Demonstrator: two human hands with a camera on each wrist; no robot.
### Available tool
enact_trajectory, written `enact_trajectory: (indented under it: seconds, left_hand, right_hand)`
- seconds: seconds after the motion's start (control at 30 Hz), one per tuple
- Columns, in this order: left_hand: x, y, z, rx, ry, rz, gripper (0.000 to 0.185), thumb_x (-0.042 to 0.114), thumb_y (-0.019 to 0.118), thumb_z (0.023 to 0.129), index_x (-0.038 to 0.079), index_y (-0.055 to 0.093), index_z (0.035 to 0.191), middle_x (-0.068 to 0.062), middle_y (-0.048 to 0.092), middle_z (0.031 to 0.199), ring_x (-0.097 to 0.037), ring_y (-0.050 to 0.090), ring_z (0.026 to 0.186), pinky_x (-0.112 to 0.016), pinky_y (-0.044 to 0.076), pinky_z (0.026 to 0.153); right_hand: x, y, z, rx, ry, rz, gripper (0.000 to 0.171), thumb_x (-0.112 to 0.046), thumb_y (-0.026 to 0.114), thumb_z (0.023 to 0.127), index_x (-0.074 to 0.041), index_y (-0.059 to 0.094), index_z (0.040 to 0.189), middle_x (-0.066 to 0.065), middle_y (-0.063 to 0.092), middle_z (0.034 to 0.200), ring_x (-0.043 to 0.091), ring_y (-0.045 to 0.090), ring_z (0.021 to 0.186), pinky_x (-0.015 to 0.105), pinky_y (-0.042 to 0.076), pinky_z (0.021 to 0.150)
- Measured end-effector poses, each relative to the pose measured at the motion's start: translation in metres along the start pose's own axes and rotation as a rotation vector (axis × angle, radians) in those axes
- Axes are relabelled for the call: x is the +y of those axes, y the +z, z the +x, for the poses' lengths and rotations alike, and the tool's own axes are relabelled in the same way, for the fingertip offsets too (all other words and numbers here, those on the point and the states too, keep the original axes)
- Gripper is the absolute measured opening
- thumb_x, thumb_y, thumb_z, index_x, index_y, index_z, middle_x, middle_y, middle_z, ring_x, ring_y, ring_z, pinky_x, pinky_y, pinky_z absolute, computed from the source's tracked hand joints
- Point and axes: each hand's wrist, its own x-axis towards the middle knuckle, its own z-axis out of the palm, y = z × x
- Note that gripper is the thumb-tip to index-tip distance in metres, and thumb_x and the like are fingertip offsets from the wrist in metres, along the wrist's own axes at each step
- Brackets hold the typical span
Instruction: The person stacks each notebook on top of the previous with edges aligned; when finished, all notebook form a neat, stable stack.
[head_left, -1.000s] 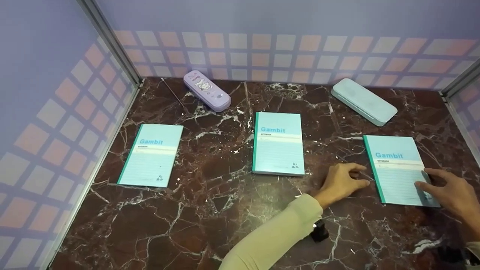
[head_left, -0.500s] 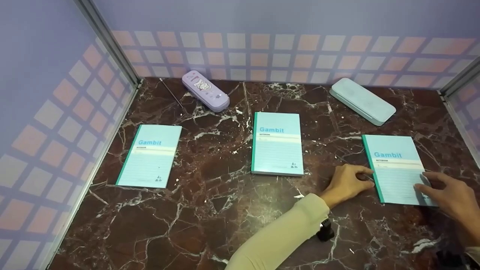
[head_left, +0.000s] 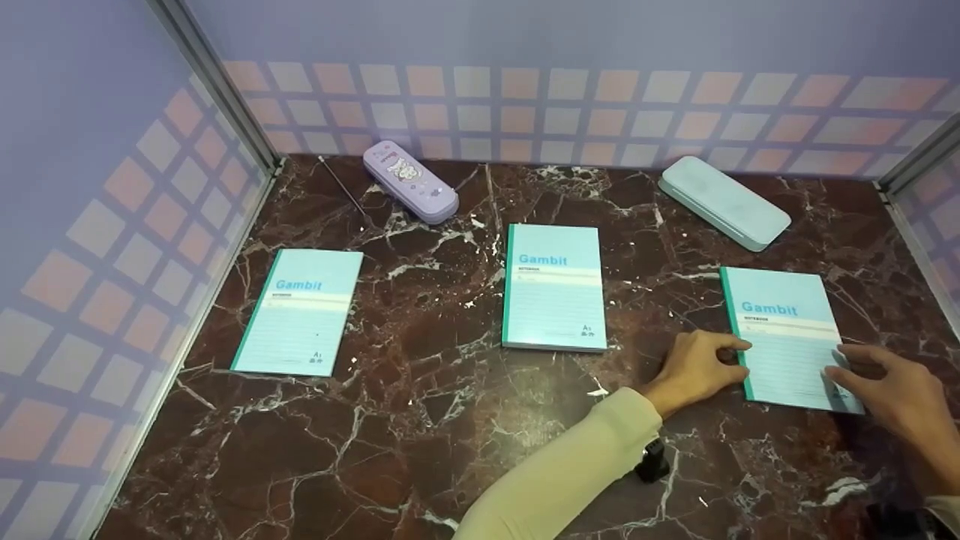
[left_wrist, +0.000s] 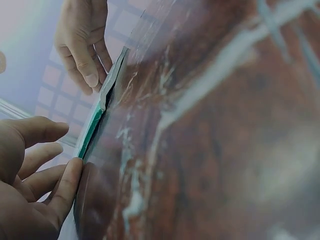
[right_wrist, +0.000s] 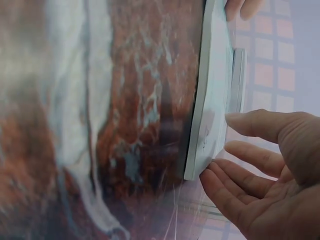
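Left hand point(head_left: 694, 367) is touching the green spine point(head_left: 733, 311) of the rightmost notebook point(head_left: 787, 349) with its fingertips, while the right hand point(head_left: 900, 394) is meeting the opposite edge by the near corner; both are lying half-spread, fingers bending gently, neither wrapping round anything. Probably they are adjusting how this notebook is lying, and the next move is likely calling for light, even pressure from both sides. It is lying between them, toward the desk's point(head_left: 300, 457) right edge, with a pale case point(head_left: 724, 201) resting beyond, near the back edge.

Left hand point(head_left: 694, 367) narrows the gap between middle notebook point(head_left: 555, 304) and right notebook point(head_left: 787, 367), passable farther back.
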Motion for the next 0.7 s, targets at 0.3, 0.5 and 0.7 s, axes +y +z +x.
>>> enact_trajectory:
  seconds: [0.3,0.5,0.7]
  left_hand:
    - [-0.0014,-0.0023,-0.0033,0.012,-0.091,-0.223,0.033,0.019,0.084,0.093,0.029,0.082,0.124,0.018,0.075,0.096,0.009,0.056,0.065,-0.011,0.046,0.056]
    - [-0.0029,-0.0021,-0.0077,0.050,-0.135,-0.505,0.039,0.003,0.081,0.092,0.021,0.080,0.127,0.015,0.076,0.118,0.007,0.067,0.071,-0.015,0.050,0.055]
    - [0.0037,0.0008,-0.0067,0.149,-0.225,-0.626,0.041,-0.001,0.085,0.088,0.020,0.080,0.124,0.010,0.078,0.087,0.004,0.069,0.073,-0.016,0.055,0.061]
  right_hand:
    - [-0.0036,0.0004,-0.0019,-0.007,0.001,0.031,0.056,-0.026,0.067,0.108,0.017,0.054,0.141,0.047,0.051,0.135,0.060,0.060,0.105,0.042,0.047,0.060]
    - [-0.0044,0.0017,-0.0029,-0.030,0.000,0.095,0.057,-0.027,0.063,0.110,0.018,0.050,0.144,0.046,0.049,0.138,0.062,0.053,0.113,0.066,0.048,0.082]
    - [-0.0043,0.0026,-0.0037,-0.042,-0.005,0.135,0.059,-0.028,0.063,0.110,0.017,0.050,0.145,0.046,0.050,0.136,0.062,0.054,0.113,0.065,0.050,0.082]
